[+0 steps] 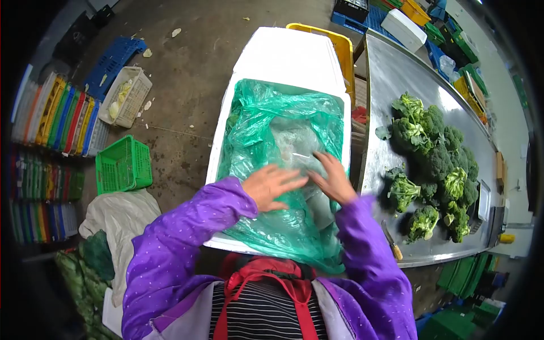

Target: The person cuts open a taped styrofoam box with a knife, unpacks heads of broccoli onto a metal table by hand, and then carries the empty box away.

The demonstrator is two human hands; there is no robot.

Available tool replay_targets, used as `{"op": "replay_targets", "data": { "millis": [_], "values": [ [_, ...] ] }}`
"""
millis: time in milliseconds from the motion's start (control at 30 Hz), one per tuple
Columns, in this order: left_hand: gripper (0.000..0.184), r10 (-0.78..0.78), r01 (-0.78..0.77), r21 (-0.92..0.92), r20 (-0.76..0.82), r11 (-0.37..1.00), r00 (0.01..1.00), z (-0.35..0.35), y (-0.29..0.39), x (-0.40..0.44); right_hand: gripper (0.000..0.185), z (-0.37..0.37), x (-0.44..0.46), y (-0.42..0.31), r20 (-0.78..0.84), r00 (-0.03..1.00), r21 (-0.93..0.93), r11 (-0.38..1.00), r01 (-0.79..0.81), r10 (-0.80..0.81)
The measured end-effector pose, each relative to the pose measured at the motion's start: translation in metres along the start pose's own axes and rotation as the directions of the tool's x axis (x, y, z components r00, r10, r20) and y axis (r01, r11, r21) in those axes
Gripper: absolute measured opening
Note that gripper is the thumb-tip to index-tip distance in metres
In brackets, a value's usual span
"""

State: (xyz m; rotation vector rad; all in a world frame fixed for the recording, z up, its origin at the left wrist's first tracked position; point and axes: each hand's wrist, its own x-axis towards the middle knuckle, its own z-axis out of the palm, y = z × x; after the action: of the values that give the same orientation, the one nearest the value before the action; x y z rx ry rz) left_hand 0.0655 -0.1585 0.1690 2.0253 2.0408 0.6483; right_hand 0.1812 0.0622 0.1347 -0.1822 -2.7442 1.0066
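In front of me a white foam box (216, 148) is lined with a crumpled green plastic bag (249, 144). Inside the liner lies a clear plastic bag (294, 139) with pale, cloudy contents that I cannot make out. My left hand (273, 186) is over the liner, fingers spread and slightly blurred. On the right side of the clear bag, my right hand (331, 177) has its thumb and fingers apart, close to or touching the plastic. Neither hand visibly grips anything. The white foam lid (286, 56) is beyond the box's far edge.
At right, a metal table (382, 73) carries a pile of broccoli (439, 161) and a knife (392, 241) with a wooden handle. A yellow crate (337, 42) stands behind the lid. On the left floor are a green crate (123, 164), a beige basket (127, 96) and stacked coloured crates (62, 116).
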Motion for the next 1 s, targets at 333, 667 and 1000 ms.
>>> {"op": "replay_targets", "data": {
  "millis": [333, 667, 1000],
  "values": [
    [0.029, -0.82, 0.764, 0.341, 0.041, 0.548, 0.571, -0.066, 0.007, -0.265, 0.039, 0.069, 0.001, 0.012, 0.146, 0.988, -0.197, 0.98, -0.012, 0.041],
    [0.051, -0.467, 0.466, -0.056, -0.193, 0.883, 0.863, -0.009, -0.018, -0.072, 0.021, 0.018, -0.05, -0.013, 0.286, 0.956, 0.232, 0.964, -0.129, 0.059],
    [0.063, -0.434, 0.452, 0.436, -0.148, 0.778, 0.889, -0.006, -0.113, 0.005, 0.023, -0.035, -0.134, -0.013, 0.628, 0.759, -0.056, 0.983, -0.176, 0.172]
  ]
}}
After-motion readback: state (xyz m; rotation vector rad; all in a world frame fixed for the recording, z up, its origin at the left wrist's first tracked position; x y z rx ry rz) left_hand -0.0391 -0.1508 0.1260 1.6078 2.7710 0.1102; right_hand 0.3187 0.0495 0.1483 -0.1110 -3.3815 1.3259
